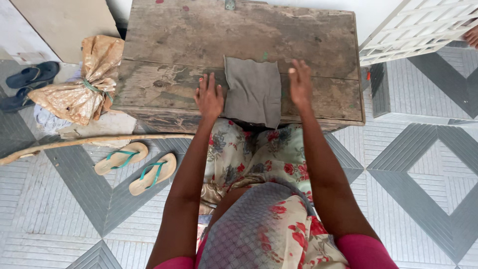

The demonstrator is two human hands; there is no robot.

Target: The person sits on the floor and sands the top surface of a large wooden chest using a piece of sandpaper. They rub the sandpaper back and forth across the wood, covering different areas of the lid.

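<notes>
A square grey cloth [252,90] lies flat on a worn wooden box [239,35], its near edge hanging over the box's front. My left hand [208,97] rests palm down on the wood, fingers spread, touching the cloth's left edge. My right hand [300,83] lies flat on the wood at the cloth's right edge, fingers apart. Neither hand grips anything.
A tied brown plastic bundle [82,89] sits left of the box. A long wooden stick [94,142] lies on the tiled floor, with tan sandals [137,167] below it and dark sandals [30,77] far left. A white lattice panel [423,27] leans at top right.
</notes>
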